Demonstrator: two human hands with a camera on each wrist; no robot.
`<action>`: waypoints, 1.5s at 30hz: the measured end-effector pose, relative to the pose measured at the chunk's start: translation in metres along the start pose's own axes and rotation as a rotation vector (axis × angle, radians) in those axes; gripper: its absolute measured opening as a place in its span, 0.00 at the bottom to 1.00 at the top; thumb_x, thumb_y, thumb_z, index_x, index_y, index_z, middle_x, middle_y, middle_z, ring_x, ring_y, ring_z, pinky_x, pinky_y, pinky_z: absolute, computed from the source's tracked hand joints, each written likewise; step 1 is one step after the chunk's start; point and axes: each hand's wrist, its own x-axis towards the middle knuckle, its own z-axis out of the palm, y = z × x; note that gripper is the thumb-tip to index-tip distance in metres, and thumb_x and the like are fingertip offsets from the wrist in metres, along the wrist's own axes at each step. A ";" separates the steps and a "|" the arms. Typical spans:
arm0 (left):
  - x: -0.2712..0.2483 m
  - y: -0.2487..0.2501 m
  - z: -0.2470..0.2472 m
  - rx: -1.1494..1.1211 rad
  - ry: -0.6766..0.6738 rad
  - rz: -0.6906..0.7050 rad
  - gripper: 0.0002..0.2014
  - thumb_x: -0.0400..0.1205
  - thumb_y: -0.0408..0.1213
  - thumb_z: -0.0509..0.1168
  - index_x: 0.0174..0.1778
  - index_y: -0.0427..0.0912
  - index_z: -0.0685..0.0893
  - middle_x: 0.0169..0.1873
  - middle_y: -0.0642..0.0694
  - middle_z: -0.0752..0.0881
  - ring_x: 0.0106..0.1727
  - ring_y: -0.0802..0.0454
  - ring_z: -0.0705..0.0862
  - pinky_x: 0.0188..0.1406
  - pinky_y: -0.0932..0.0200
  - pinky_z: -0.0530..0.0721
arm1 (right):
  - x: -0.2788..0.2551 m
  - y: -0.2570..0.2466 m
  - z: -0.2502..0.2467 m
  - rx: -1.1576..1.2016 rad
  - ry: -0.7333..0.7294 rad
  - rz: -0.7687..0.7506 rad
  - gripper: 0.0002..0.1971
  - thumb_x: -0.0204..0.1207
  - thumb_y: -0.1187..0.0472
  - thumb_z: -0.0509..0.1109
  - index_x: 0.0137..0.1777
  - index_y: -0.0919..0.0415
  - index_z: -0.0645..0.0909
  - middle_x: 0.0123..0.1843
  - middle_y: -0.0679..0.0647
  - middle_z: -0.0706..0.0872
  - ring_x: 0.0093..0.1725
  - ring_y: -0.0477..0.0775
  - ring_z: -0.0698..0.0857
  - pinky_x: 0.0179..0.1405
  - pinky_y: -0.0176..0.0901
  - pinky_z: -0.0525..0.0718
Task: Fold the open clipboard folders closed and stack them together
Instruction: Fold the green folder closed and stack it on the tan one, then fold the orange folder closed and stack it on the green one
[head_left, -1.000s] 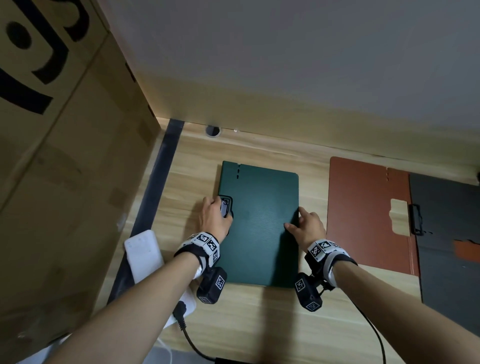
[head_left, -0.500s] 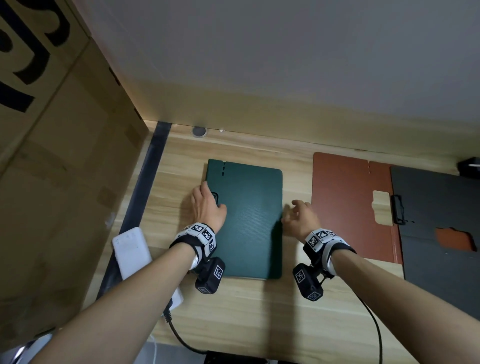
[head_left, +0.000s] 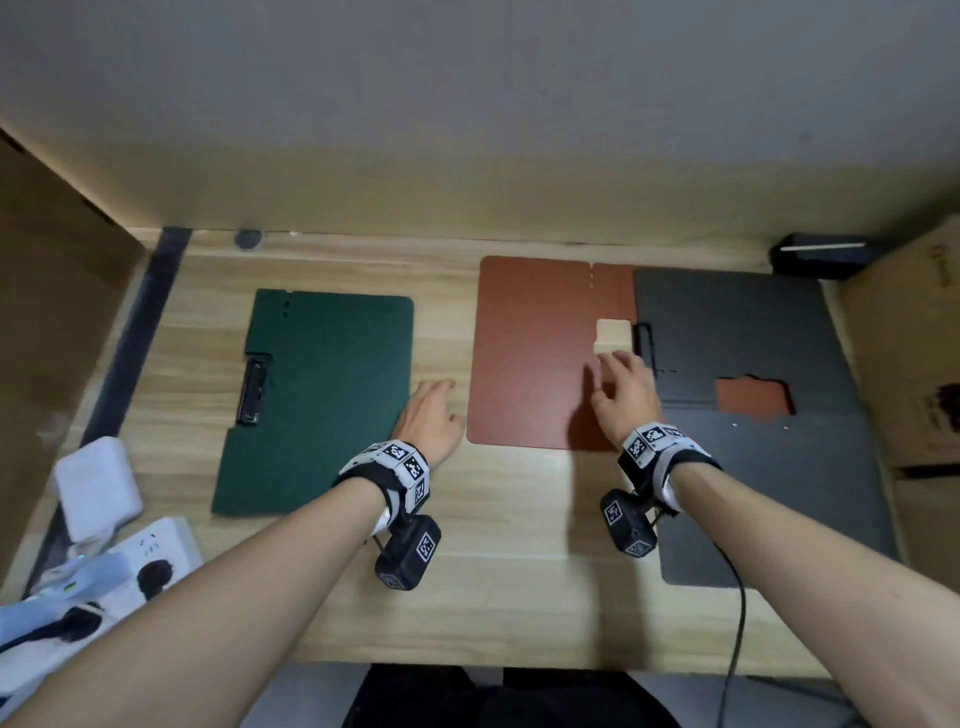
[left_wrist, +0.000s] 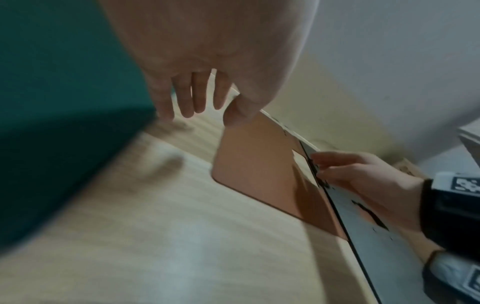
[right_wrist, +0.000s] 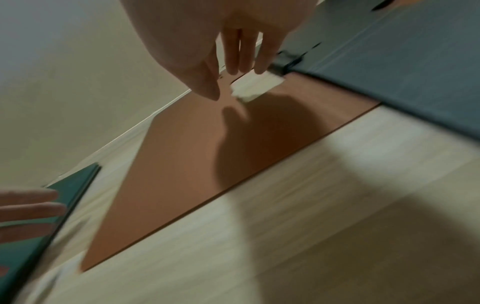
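A closed green folder (head_left: 322, 400) lies flat on the left of the wooden desk (head_left: 519, 597), its clip on the left edge. To its right lies an open brown folder (head_left: 530, 353), and a dark grey open folder (head_left: 753, 415) partly covers the brown one's right side. My left hand (head_left: 434, 410) hovers over the gap between the green and brown folders, fingers relaxed and holding nothing. My right hand (head_left: 623, 387) is spread over the brown folder's right part, beside the grey folder's clip (head_left: 644, 343) and a pale cut-out (head_left: 613, 335), fingers (right_wrist: 233, 67) straight and empty.
Cardboard boxes stand at the left (head_left: 57, 322) and right (head_left: 914, 353). A white power strip (head_left: 104, 582) with plugs and a white adapter (head_left: 96, 483) lie at the desk's front left. A black object (head_left: 821, 254) sits at the back right by the wall.
Both hands have left the green folder and moved right: the left hand off its clip side to the gap, the right hand onto the brown folder. The head view has swung right.
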 end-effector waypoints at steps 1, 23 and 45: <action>0.001 0.011 0.014 0.017 -0.024 0.024 0.29 0.81 0.34 0.62 0.80 0.41 0.68 0.77 0.41 0.70 0.77 0.41 0.72 0.77 0.46 0.70 | 0.002 0.015 -0.008 -0.026 0.008 0.008 0.28 0.74 0.65 0.68 0.76 0.58 0.74 0.79 0.59 0.71 0.77 0.63 0.69 0.76 0.54 0.69; -0.023 0.038 0.062 0.580 -0.055 0.103 0.27 0.82 0.46 0.53 0.79 0.48 0.67 0.80 0.38 0.64 0.81 0.38 0.64 0.66 0.43 0.80 | -0.020 0.075 -0.017 -0.364 -0.201 -0.181 0.36 0.82 0.43 0.54 0.86 0.58 0.51 0.89 0.55 0.50 0.86 0.58 0.54 0.80 0.57 0.64; 0.094 0.193 0.121 0.562 -0.011 0.173 0.23 0.82 0.58 0.52 0.36 0.42 0.79 0.43 0.40 0.89 0.43 0.39 0.85 0.39 0.54 0.75 | -0.008 0.100 -0.013 -0.288 -0.088 -0.271 0.40 0.76 0.34 0.62 0.83 0.53 0.60 0.85 0.51 0.63 0.79 0.55 0.67 0.74 0.52 0.73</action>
